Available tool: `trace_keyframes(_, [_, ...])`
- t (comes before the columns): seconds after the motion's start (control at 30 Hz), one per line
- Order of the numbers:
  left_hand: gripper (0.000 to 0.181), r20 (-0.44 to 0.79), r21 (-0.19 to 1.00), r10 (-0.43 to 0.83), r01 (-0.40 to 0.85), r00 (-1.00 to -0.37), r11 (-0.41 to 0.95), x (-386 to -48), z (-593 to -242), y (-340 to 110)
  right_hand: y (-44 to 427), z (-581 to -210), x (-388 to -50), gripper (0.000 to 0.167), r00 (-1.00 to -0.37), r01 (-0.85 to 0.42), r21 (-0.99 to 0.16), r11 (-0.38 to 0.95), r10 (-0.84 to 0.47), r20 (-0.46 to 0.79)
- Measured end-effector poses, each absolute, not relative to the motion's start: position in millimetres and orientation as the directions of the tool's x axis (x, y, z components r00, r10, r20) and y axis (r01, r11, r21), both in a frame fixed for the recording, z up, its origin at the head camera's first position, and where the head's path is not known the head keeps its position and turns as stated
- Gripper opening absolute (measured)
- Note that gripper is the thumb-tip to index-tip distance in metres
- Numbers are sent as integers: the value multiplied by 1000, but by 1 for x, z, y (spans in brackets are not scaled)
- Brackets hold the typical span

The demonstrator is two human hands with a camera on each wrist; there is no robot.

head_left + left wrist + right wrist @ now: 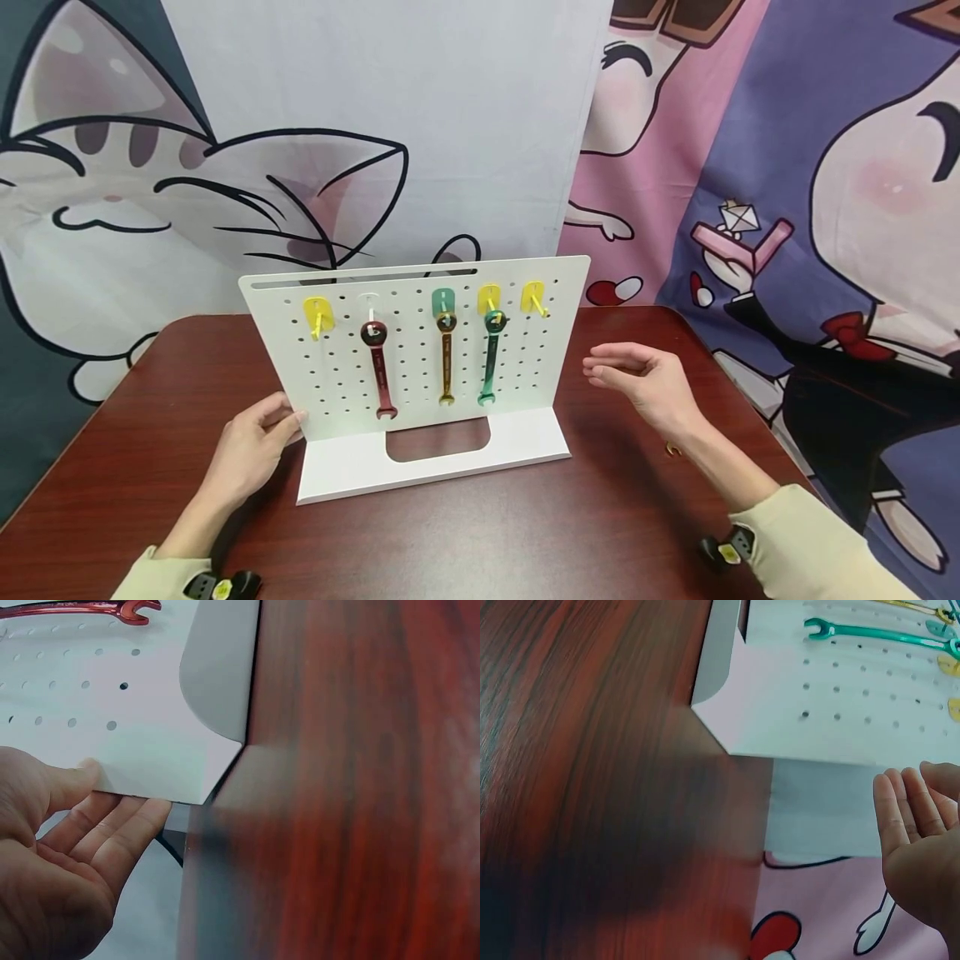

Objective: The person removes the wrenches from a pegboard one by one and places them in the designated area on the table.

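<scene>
A white pegboard (420, 367) stands tilted on its base on the table. My left hand (251, 446) pinches its left edge low down, thumb on the front face and fingers behind, as the left wrist view shows. My right hand (648, 387) is held off the right edge, its fingers fairly straight and nothing in it. Three wrenches hang on the board's hooks: a red wrench (380, 371), a gold wrench (446, 358) and a green wrench (491, 358). Bare yellow hooks sit at the far left (318, 317) and far right (534, 297).
The dark red-brown table (480, 533) extends around the board. By the right forearm lies a small gold-coloured curved piece (672, 449), mostly hidden. Behind the table hang cartoon-printed cloths (465, 100).
</scene>
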State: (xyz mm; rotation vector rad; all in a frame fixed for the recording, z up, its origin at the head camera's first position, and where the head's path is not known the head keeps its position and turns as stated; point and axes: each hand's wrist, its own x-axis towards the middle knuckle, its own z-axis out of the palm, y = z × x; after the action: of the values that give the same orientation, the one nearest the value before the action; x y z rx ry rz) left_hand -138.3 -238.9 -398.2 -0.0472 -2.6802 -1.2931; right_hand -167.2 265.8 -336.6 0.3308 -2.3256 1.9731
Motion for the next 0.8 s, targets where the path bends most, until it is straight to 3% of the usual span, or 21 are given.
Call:
trace_keyframes(0.43, [10,146,766,-46,83,-988,638,-136,-397,-241,233,-329,-169,39,-966,-234,-946,225,-161,200])
trace_keyframes(0.8, [8,136,778,-53,74,-989,624,-137,-398,-240,213,-331,-173,35,-963,-232,-946,226,-189,191])
